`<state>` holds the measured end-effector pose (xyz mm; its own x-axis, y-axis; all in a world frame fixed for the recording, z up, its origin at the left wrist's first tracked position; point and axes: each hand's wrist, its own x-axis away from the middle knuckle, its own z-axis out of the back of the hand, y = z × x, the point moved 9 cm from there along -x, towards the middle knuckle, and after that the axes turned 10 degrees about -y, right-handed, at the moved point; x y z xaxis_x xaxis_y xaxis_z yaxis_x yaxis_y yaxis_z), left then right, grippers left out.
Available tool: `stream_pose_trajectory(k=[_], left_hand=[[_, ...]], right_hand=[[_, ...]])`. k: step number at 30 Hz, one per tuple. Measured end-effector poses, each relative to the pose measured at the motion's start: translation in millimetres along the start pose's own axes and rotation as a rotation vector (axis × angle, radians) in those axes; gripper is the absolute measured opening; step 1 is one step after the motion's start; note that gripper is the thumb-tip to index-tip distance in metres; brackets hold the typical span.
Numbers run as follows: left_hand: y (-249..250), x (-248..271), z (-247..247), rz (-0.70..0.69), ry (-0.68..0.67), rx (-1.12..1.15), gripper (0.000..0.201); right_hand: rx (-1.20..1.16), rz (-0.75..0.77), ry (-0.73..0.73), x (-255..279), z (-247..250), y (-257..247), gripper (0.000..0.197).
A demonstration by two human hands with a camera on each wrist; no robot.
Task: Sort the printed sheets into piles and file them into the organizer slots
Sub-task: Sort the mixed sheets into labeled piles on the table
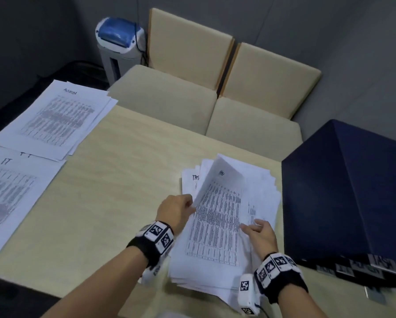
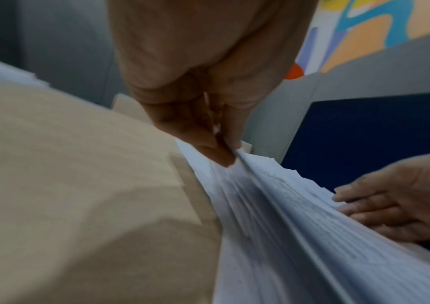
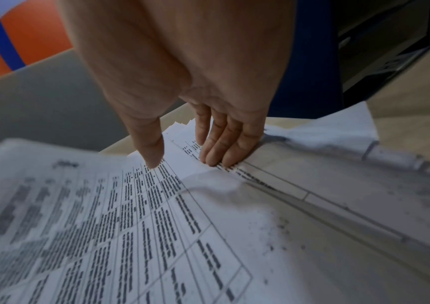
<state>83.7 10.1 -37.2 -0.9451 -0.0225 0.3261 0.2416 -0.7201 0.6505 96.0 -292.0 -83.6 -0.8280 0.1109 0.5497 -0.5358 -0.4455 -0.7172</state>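
Sheet (image 1: 217, 216) left edge pinched by left hand (image 1: 176, 211) fingers | right hand (image 1: 260, 234) flat on stack (image 1: 261, 198)

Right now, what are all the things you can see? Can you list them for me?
Unsorted stack: one, white printed sheets, near right of the table, beside the organizer.
Lifted sheet: one, white with a printed grid, left edge raised off the stack.
Sorted piles: two, white printed sheets, on the table's left side.
Table: one, pale wood.
Organizer: one, dark blue, right edge of the table.
Chairs: two, cream, behind the table.
Shredder: one, white with blue top, on the floor beyond the chairs.
Wristbands: two, black with checkered tags.
Left hand: pinches the lifted sheet's edge.
Right hand: fingers flat on the stack.
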Motion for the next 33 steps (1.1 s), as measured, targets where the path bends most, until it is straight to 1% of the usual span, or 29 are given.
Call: stream_pose_trajectory(k=[2,4,7,9,11,13,14,15,18,19,20,21,22,23,24,25,26,27,28,30,32,33], left_hand=[[-1.2,3.5,-2.4,-0.065,-0.014,0.208,0.028],[-7.8,7.3,-7.1,-0.064,-0.043,0.405,0.031],[-13.4,10.9,-12.9,0.004,-0.063,0.512,0.034],[-11.5,10.5,-16.4,0.009,-0.082,0.539,0.037],[-9.5,11.8,-19.1,0.012,-0.090,0.602,0.038],[-14.2,12.9,-23.0,0.030,-0.080,0.736,0.039],[-16.1,13.7,-25.2,0.039,-0.076,0.813,0.039],[-15.7,15.8,-26.7,0.047,-0.089,0.858,0.039],[-20.5,18.3,-29.6,0.076,-0.100,0.883,0.038],[-22.7,19.4,-28.5,0.092,-0.100,0.887,0.035],[-22.7,20.1,-27.6,0.094,-0.105,0.898,0.028],[-21.0,20.8,-27.9,0.088,-0.127,0.895,0.025],[-17.5,21.6,-28.0,0.088,-0.152,0.876,0.027],[-13.7,22.4,-26.1,0.093,-0.159,0.846,0.028],[-10.5,23.7,-22.3,0.096,-0.133,0.810,0.027],[-10.2,24.2,-19.7,0.117,-0.094,0.792,0.029],[-14.5,22.7,-19.0,0.148,-0.046,0.790,0.031],[-20.6,21.3,-19.6,0.184,-0.013,0.799,0.033],[-25.8,20.4,-19.4,0.208,0.014,0.807,0.033],[-34.2,18.2,-19.0,0.219,0.058,0.842,0.026],[-39.8,17.1,-17.3,0.216,0.095,0.874,0.010],[-40.2,18.4,-15.4,0.217,0.116,0.896,0.008]], right_hand=[[-0.090,0.028,-0.012,-5.8,6.9,2.8,0.056],[-0.187,0.063,-0.024,-7.0,13.0,0.3,0.047],[-0.260,0.133,0.009,-3.0,22.6,-6.3,0.027],[-0.243,0.186,0.051,-3.2,29.4,-7.8,0.020],[-0.233,0.196,0.046,-5.4,30.1,-9.9,0.026],[-0.251,0.148,-0.002,-11.1,24.8,-4.7,0.041],[-0.258,0.123,-0.017,-12.7,22.8,-2.3,0.045],[-0.255,0.110,-0.021,-11.2,22.2,-3.0,0.045],[-0.208,0.168,-0.007,-10.9,26.8,-10.5,0.029],[-0.203,0.189,-0.009,-9.6,28.1,-13.6,0.029],[-0.216,0.202,-0.035,-9.6,27.0,-14.7,0.034],[-0.225,0.215,-0.057,-9.1,26.2,-14.6,0.044],[-0.219,0.224,-0.079,-10.2,25.9,-13.7,0.054],[-0.195,0.225,-0.082,-5.5,27.1,-16.8,0.056],[-0.195,0.243,-0.087,-3.9,27.5,-19.3,0.047],[-0.187,0.268,-0.064,-0.3,31.6,-23.2,0.028],[-0.201,0.283,-0.032,1.1,36.3,-24.2,0.014],[-0.217,0.278,0.016,4.5,41.9,-24.7,0.014],[-0.267,0.248,0.038,5.0,46.1,-19.8,0.017],[-0.380,0.190,0.063,5.4,50.1,-8.2,0.018],[-0.450,0.133,0.034,9.0,46.4,-1.9,0.009],[-0.479,0.115,0.020,10.9,43.9,-1.3,0.008]])
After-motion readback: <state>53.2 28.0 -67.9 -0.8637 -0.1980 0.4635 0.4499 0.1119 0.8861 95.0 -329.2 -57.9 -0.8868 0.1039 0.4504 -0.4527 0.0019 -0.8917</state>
